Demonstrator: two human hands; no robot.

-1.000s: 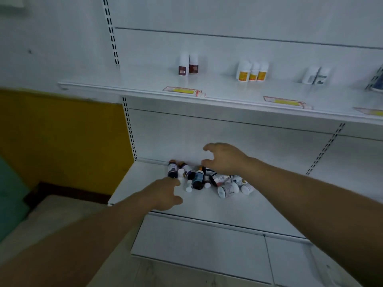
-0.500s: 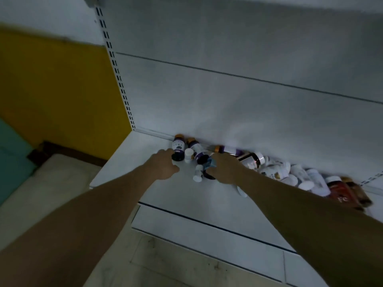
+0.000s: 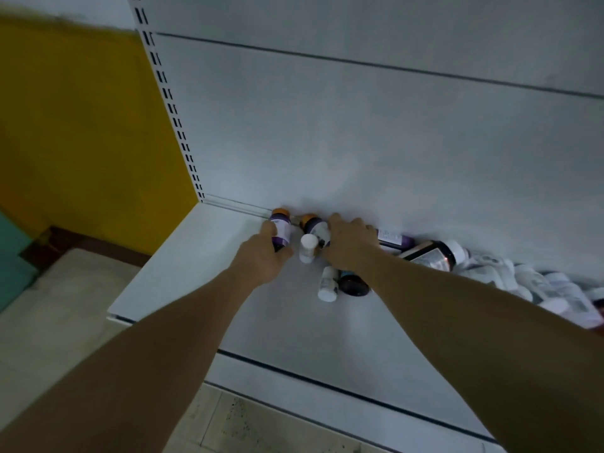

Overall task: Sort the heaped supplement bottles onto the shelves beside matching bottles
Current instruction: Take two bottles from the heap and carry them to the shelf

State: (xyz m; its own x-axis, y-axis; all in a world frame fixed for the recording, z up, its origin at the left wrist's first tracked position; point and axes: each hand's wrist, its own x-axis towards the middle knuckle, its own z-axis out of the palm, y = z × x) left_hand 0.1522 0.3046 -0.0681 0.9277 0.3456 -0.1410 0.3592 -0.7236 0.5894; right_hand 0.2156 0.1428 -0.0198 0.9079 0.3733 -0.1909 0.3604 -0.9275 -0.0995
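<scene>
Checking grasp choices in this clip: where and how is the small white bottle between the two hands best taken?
Pinch the small white bottle round its body from above and the front. It stands clear between the left hand and right hand, with orange-capped bottles behind it.

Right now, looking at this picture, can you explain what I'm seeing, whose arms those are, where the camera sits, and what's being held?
The camera is worn on a person's head, looking down at their own two bare arms. They reach onto a white shelf where supplement bottles lie heaped against the back panel. The left hand grips an upright purple-labelled bottle with an orange cap. The right hand lies over a second orange-capped bottle; whether it grips is unclear. Between the hands stands a small white bottle. More white bottles trail off right.
</scene>
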